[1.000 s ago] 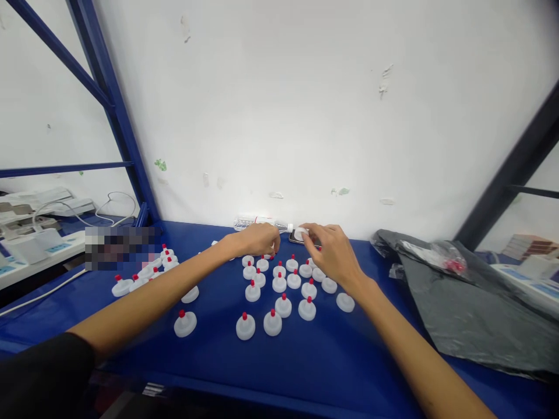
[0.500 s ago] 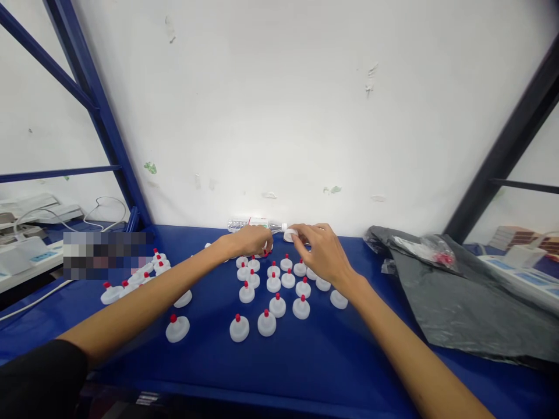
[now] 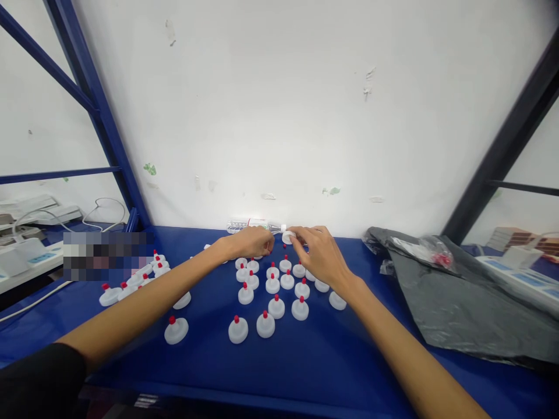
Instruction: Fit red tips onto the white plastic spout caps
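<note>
My right hand (image 3: 321, 253) is closed round the edge of a white round plastic lid (image 3: 288, 237) at the back of the blue table. To its left, my left hand (image 3: 255, 240) reaches over the table with its fingertips pinched together. A trace of red shows at those fingertips, but what they hold is hidden. One small red cap (image 3: 285, 246) lies between the two hands. Several white lids with red-tipped spouts (image 3: 276, 306) stand in front of the hands. A white lid (image 3: 338, 300) with no red tip visible lies below my right wrist.
A clear plastic bottle (image 3: 248, 224) lies along the wall behind my left hand. More red-tipped lids (image 3: 110, 295) stand at the left. A grey plastic bag (image 3: 463, 308) covers the right side, near a power strip (image 3: 519, 279). Blue shelf posts (image 3: 102, 122) rise at the left.
The view has turned slightly right. My right hand keeps the white lid beside the bottle's neck. The left hand has stayed low, and a small red cap now shows between the hands.
</note>
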Tool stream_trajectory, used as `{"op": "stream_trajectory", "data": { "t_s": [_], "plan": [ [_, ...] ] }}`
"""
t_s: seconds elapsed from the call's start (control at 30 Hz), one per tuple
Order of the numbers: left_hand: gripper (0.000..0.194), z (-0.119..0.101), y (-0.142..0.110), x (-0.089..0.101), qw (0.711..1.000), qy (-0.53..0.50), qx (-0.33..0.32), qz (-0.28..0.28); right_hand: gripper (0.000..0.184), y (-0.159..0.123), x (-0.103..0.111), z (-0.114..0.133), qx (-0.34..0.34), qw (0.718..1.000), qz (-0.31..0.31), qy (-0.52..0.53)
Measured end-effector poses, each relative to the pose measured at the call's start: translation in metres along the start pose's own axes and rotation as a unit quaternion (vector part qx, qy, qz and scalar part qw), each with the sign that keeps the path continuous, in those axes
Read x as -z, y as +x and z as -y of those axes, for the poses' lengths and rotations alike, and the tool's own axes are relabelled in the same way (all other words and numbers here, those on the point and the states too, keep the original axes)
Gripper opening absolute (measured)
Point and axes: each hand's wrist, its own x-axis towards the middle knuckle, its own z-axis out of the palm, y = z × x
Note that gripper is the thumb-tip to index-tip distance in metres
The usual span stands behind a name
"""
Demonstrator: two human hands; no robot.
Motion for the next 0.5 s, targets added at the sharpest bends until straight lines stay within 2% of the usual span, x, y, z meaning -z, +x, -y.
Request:
{"op": "stream_trajectory", "data": {
  "t_s": [0.13, 0.3, 0.5],
  "plan": [
    [0.016, -0.011, -0.017, 0.01, 0.997, -0.047, -0.007, -0.065, 0.028, 0.0, -0.002, -0.003, -0.036, 0.998, 0.01, 0.055],
    [0.015, -0.028, -0.04, 0.007, 0.965, -0.181, 0.014, -0.188, 0.033, 0.0, -0.006, -0.001, -0.058, 0.988, 0.033, 0.14],
    [0.019, -0.028, -0.049, -0.003, 0.954, -0.199, 0.032, -0.221, 0.033, 0.001, -0.008, 0.007, -0.071, 0.973, 0.056, 0.213]
  ]
}}
